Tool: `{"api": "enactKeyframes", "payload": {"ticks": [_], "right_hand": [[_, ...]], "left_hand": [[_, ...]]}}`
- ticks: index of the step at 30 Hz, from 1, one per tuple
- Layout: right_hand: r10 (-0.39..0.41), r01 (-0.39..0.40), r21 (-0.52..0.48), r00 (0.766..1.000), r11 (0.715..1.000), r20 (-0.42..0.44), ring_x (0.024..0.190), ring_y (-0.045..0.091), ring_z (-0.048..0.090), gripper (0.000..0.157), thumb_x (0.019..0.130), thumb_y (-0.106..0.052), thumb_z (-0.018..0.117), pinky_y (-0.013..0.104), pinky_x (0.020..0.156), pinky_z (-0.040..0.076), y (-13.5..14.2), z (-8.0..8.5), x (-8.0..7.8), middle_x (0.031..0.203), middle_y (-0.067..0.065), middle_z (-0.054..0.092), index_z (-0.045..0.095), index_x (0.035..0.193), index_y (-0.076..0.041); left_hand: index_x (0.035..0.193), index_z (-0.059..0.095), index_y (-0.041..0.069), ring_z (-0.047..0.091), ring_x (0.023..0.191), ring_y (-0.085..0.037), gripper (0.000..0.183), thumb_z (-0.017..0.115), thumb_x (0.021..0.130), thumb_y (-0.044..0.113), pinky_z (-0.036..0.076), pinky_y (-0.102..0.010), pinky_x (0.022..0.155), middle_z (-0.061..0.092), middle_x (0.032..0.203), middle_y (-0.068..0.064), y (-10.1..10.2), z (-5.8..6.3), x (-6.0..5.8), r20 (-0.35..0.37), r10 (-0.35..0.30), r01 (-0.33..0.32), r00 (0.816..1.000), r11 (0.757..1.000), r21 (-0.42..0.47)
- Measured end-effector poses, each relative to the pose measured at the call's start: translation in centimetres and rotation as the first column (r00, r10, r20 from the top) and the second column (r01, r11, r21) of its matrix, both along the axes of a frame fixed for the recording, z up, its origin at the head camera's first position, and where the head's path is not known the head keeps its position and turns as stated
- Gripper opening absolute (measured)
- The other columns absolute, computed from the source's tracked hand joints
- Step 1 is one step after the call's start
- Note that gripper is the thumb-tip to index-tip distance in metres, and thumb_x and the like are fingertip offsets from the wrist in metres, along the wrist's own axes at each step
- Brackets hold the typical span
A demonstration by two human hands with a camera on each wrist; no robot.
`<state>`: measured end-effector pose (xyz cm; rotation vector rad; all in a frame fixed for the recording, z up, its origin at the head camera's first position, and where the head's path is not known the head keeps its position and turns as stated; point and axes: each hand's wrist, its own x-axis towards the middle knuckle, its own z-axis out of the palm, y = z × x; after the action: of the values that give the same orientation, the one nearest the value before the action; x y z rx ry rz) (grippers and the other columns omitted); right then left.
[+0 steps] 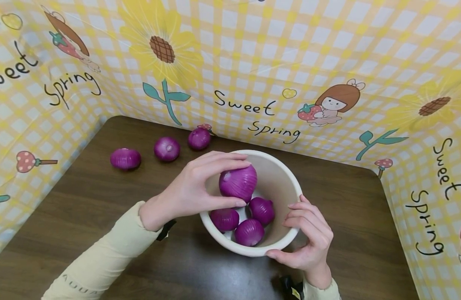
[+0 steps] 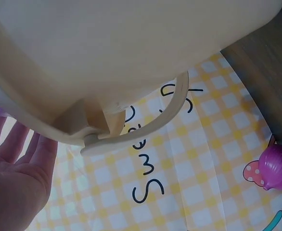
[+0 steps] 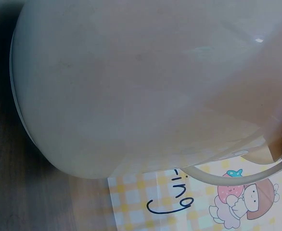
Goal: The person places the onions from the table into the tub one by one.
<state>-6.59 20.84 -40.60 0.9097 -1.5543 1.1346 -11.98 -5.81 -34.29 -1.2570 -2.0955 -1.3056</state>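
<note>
One glossy purple onion [image 1: 239, 182], faintly ribbed, is grasped in the left hand [image 1: 193, 179] over a pale round bucket [image 1: 277, 179], as seen from the head; its thick rim is gripped by the right hand [image 1: 309, 233]. Three onions [image 1: 249, 232] are contained below the left hand, and three more (similarly rounded) are spread on the wood-grained table [image 1: 151, 183] beyond and left of it. From the left wrist, a curved handle [image 2: 117, 143] is seen beside the left hand. From the right wrist, the bucket's smooth, rounded wall [image 3: 141, 86] is shown.
</note>
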Motion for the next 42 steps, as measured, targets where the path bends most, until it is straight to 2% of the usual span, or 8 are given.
{"api": "enactKeyframes", "payload": {"ticks": [7,15,24,35,42], "right_hand": [[0.0,0.0,0.006,1.0,1.0,0.006,0.076,0.035,0.062,0.063,0.07,-0.055,0.09,0.048,0.102,0.05,0.0,-0.1,0.0,0.068,0.013,0.063,0.062,0.063,0.001],[-0.002,0.002,0.003,1.0,1.0,0.0,0.075,0.035,0.062,0.063,0.07,-0.055,0.09,0.047,0.101,0.05,0.1,-0.1,-0.1,0.067,0.013,0.063,0.062,0.063,0.001],[-0.001,0.001,0.01,1.0,1.0,0.003,0.075,0.035,0.062,0.063,0.07,-0.055,0.089,0.047,0.101,0.05,0.1,-0.1,0.0,0.067,0.012,0.062,0.062,0.063,0.0],[0.001,-0.001,0.007,1.0,1.0,0.005,0.075,0.035,0.062,0.063,0.07,-0.056,0.089,0.047,0.102,0.049,0.2,-0.1,0.0,0.067,0.012,0.063,0.062,0.063,0.001],[0.003,-0.003,0.007,1.0,1.0,-0.003,0.074,0.035,0.062,0.063,0.07,-0.055,0.089,0.047,0.101,0.049,0.1,-0.2,0.0,0.067,0.012,0.062,0.062,0.063,0.0]], "left_hand": [[0.132,0.068,0.009,0.055,0.129,-0.02,0.066,0.092,0.077,0.035,0.046,-0.035,0.105,0.062,0.139,-0.003,0.3,-0.1,-0.1,0.001,-0.015,0.015,1.0,0.999,-0.031],[0.133,0.069,0.012,0.053,0.132,-0.019,0.065,0.091,0.077,0.037,0.04,-0.037,0.111,0.061,0.14,-0.002,0.6,-0.3,-0.1,0.019,-0.033,0.035,0.999,0.993,-0.109],[0.132,0.069,0.012,0.053,0.13,-0.016,0.064,0.091,0.078,0.038,0.039,-0.037,0.112,0.061,0.139,-0.001,1.1,-0.3,-0.1,0.003,-0.066,0.066,0.998,0.99,-0.128],[0.132,0.069,0.012,0.053,0.13,-0.015,0.065,0.09,0.078,0.041,0.038,-0.04,0.113,0.062,0.138,-0.001,1.5,-0.3,-0.1,-0.034,-0.076,0.07,0.997,0.986,-0.152],[0.135,0.067,0.014,0.05,0.134,-0.016,0.067,0.088,0.079,0.045,0.038,-0.037,0.113,0.057,0.144,0.001,1.5,-0.4,0.0,-0.01,-0.072,0.068,0.997,0.979,-0.191]]}}
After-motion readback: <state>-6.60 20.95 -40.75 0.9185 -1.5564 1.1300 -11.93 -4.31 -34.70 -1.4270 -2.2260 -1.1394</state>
